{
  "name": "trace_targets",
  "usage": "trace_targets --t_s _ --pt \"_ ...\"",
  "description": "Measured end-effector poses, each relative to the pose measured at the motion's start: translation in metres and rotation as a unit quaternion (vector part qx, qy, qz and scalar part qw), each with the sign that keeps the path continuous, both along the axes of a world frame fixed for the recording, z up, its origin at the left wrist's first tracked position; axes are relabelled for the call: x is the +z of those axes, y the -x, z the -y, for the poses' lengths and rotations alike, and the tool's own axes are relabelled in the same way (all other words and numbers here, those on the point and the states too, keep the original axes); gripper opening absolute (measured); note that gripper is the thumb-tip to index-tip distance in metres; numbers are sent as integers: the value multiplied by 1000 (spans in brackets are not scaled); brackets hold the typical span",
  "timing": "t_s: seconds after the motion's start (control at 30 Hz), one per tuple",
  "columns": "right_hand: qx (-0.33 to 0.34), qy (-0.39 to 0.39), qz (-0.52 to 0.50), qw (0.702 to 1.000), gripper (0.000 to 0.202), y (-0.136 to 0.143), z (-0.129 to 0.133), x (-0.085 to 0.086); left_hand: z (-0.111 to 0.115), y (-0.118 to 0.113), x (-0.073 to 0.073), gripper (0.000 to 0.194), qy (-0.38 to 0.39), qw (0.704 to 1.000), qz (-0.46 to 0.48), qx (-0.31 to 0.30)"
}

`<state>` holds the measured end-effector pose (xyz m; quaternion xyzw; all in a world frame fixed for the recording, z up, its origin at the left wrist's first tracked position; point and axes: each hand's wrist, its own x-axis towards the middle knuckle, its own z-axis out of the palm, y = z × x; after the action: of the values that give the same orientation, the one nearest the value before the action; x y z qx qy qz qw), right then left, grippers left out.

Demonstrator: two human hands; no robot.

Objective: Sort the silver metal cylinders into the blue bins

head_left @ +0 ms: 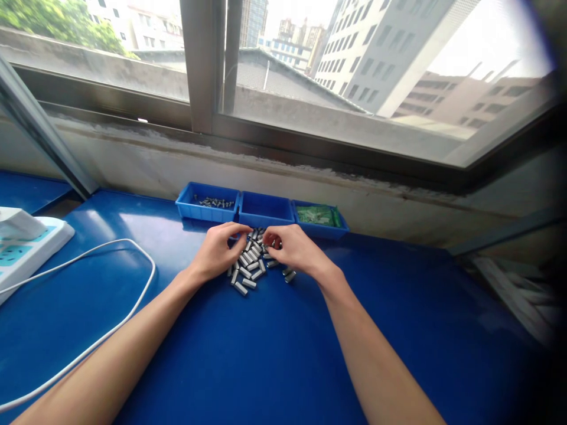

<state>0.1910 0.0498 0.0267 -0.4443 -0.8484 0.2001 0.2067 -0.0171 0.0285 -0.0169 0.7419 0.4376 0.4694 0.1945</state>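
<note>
A pile of small silvery metal spacers (252, 255), short and rod-like, lies on the blue tabletop between my two hands. My left hand (220, 249) is at the pile's left edge, with its thumb and forefinger curved round until the tips nearly meet. Whatever is between those tips is too small to make out. On the other side, my right hand (295, 247) is curled over the pile's right part, fingers bent inward toward the thumb. Its palm side is partly hidden, so I cannot tell what it holds. A few spacers (289, 275) lie just below it.
Behind the pile stand three joined blue bins: the left bin (188, 206) has small metal parts, the middle bin (266, 208) shows a bare bottom, and the right one holds green packets (318, 215). A white cable (148, 260) and power strip (33, 251) lie left. Windows rise behind.
</note>
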Motion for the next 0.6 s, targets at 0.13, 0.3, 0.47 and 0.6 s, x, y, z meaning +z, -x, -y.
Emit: trace_targets --t_s 0.13,0.3,0.47,0.6 --pt "-14 114 -157 981 4 -2 1 7 1 0 3 21 19 999 35 4" --pt "-48 274 -399 874 27 2 -1 2 3 0 7 22 87 989 118 -25" --pt "-89 327 -455 823 36 10 -2 -5 5 -1 9 29 103 983 139 -57" --pt "-89 333 -427 836 38 17 -2 -5 6 -3 8 33 89 985 134 -61"
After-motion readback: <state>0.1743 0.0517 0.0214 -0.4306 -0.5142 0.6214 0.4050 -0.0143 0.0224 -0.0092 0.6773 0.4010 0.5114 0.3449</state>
